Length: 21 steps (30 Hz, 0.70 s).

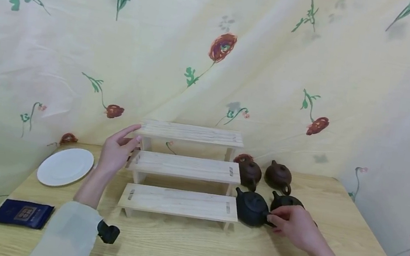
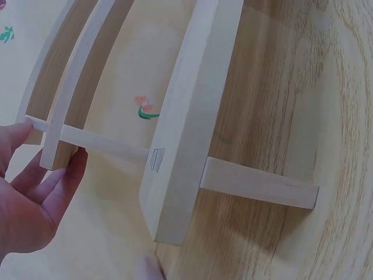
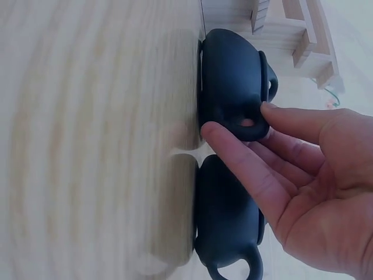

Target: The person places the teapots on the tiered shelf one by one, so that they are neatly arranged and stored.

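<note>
A three-tier wooden display stand (image 1: 185,167) stands mid-table. My left hand (image 1: 117,152) holds its left end near the top tier; in the left wrist view, the thumb and fingers (image 2: 73,175) come round the ends of the boards. Right of the lowest step sits a black teapot (image 1: 252,208), and my right hand (image 1: 295,227) pinches its handle (image 3: 247,127) between thumb and fingers. A second black teapot (image 3: 227,210) is close beside it, partly hidden behind the right hand in the head view. Two brown teapots (image 1: 249,173) (image 1: 278,175) sit behind them.
A white plate (image 1: 65,167) lies at the table's left, with a dark blue packet (image 1: 22,213) in front of it. A flower-patterned cloth (image 1: 185,45) hangs behind and beside the wooden table (image 1: 170,251). A black object (image 1: 108,233) is at the left cuff.
</note>
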### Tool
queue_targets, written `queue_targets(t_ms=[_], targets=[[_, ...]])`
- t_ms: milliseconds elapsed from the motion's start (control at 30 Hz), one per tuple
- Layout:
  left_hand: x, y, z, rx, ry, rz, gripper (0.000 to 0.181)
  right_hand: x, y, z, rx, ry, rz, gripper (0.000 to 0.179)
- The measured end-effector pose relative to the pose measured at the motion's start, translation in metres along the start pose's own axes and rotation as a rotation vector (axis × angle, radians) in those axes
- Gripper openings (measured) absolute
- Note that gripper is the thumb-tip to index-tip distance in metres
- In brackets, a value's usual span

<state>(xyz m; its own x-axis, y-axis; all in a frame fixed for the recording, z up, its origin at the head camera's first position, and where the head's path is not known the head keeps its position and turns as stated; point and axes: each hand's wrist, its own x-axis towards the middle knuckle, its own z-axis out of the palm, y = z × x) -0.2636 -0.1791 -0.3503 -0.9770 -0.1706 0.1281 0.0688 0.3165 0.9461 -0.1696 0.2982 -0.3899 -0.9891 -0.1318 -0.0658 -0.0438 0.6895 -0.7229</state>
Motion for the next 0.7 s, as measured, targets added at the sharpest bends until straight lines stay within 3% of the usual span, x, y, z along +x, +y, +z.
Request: queue_targets(t_ms=[233,700], targets=[[0.000,0.000,0.001,0.008,0.008,-0.001,0.044,0.001,0.001,0.001,0.024,-0.008,0.030,0.020],[0.000,0.001,0.001,0.009,0.002,-0.014,0.045,-0.004,0.001,-0.009,0.019,0.041,0.010,0.023]])
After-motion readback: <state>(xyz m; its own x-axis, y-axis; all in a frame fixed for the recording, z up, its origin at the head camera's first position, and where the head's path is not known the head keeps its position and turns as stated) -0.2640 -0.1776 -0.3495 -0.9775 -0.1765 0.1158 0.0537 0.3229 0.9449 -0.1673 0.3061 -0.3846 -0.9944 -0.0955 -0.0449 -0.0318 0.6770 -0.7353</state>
